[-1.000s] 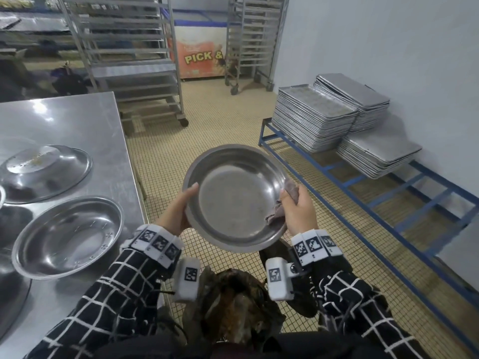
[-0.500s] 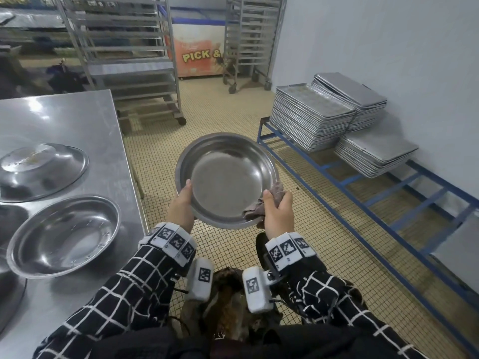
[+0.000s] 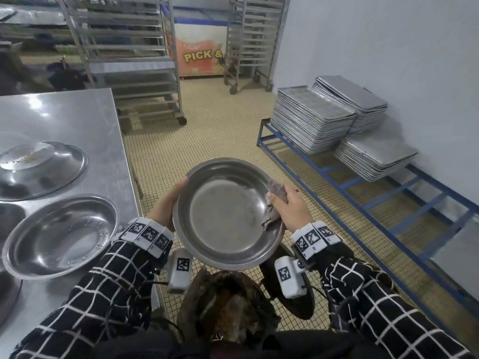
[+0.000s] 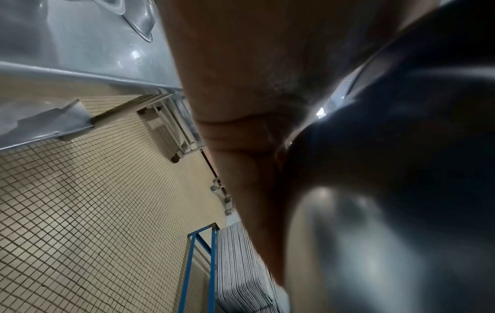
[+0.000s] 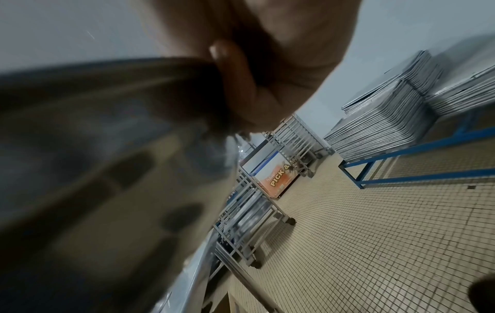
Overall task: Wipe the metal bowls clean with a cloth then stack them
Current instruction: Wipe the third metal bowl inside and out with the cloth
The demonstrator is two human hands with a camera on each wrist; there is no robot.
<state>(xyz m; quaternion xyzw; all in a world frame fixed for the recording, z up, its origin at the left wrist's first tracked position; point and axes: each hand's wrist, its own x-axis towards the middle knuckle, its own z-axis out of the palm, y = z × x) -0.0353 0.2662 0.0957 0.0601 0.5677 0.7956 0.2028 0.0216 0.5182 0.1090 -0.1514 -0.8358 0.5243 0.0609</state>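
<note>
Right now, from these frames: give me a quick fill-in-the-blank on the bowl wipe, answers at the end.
1. The left hand holds the held bowl by its ____.
2. The right hand presses a ____ against that bowl's inner wall.
3. The upside-down bowl rests on the steel ____.
4. The stacked trays sit on a ____ frame.

Answers: rim; cloth; table; blue

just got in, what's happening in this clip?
A person is wiping a metal bowl held in the air over the tiled floor. The left hand grips its left rim; the right hand presses a cloth against the right inner wall. On the steel table to the left sit an upright bowl and, behind it, an upside-down bowl; they stand apart, not stacked.
</note>
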